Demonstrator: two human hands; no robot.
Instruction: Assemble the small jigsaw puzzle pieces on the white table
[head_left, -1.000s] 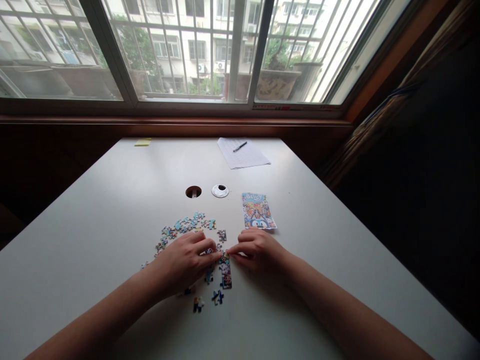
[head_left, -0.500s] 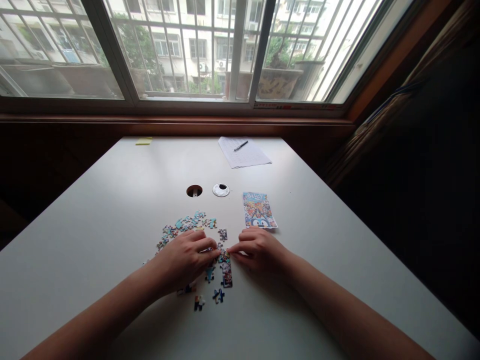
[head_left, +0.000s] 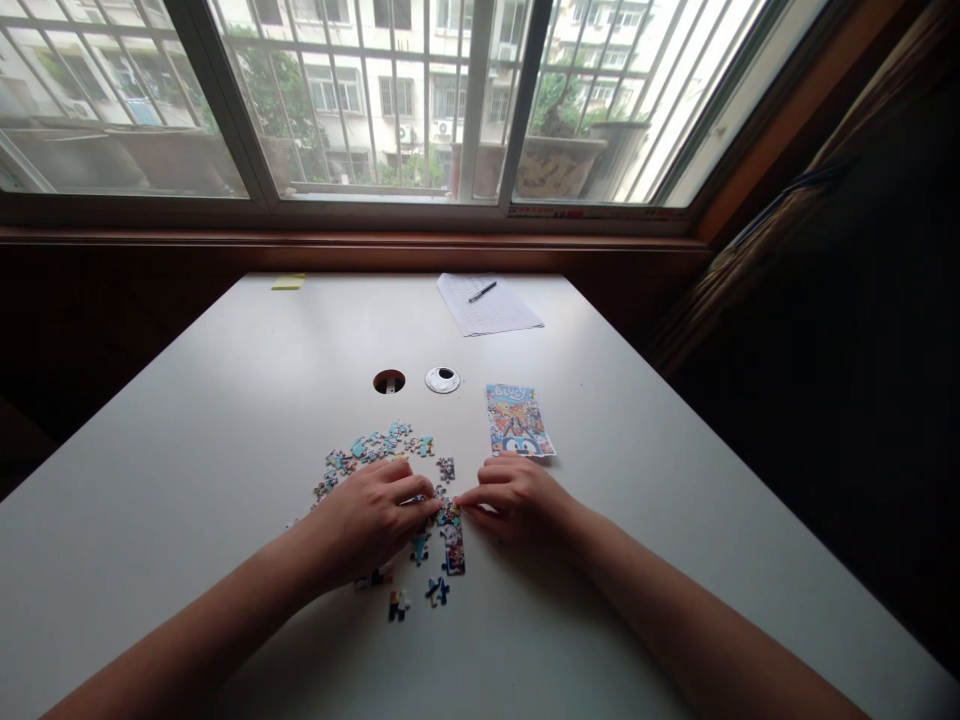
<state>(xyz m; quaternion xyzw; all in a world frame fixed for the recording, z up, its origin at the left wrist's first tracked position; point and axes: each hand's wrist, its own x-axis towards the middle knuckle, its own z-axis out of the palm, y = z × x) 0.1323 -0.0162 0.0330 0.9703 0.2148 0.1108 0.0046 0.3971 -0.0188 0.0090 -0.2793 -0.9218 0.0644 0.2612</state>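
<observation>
A narrow strip of joined jigsaw puzzle pieces (head_left: pixel 454 552) lies on the white table between my hands. From its left, my left hand (head_left: pixel 379 505) pinches at a puzzle piece by the upper end of the strip. My right hand (head_left: pixel 517 495) has its thumb and fingertips closed against the right edge of the same spot. The exact piece under the fingertips is partly hidden. Just above sits a small patterned piece (head_left: pixel 446 468). Loose puzzle pieces (head_left: pixel 382 440) spread behind my left hand, partly covered by it. Nearer to me lie a dark blue piece (head_left: pixel 437 592) and another piece (head_left: pixel 398 605).
A colourful picture sheet (head_left: pixel 517 420) lies beyond my right hand. Farther back are a round cable hole (head_left: pixel 388 382), its silver cover (head_left: pixel 442 380), papers (head_left: pixel 487 310) with a pen (head_left: pixel 482 292), and yellow sticky notes (head_left: pixel 288 283). A barred window stands behind the table.
</observation>
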